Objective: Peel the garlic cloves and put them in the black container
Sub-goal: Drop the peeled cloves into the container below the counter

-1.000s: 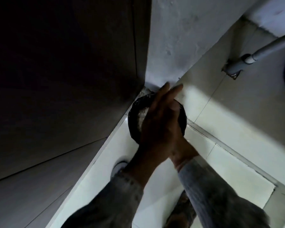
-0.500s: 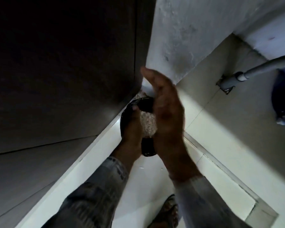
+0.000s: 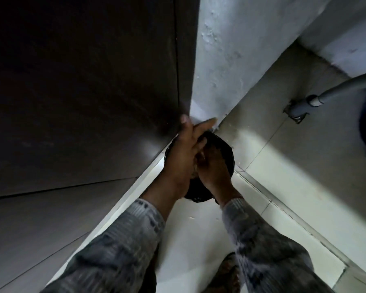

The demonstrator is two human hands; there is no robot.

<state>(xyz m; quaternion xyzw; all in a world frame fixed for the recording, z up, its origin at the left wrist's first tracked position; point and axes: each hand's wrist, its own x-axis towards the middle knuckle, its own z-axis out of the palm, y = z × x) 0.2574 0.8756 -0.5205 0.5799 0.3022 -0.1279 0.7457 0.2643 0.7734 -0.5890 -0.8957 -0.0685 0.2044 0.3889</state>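
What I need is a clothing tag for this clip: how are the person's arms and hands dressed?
The left sleeve and right sleeve are long, grey knit with a mottled dark-and-pale pattern, ending in paler ribbed cuffs at the wrists. The left hand and right hand are bare: no gloves, and no ring or watch shows.

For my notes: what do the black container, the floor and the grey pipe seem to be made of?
The black container: probably plastic, dull black; blur leaves it open. The floor: glazed tile, pale and glossy, with grout lines. The grey pipe: likely matte plastic, with a collared joint.
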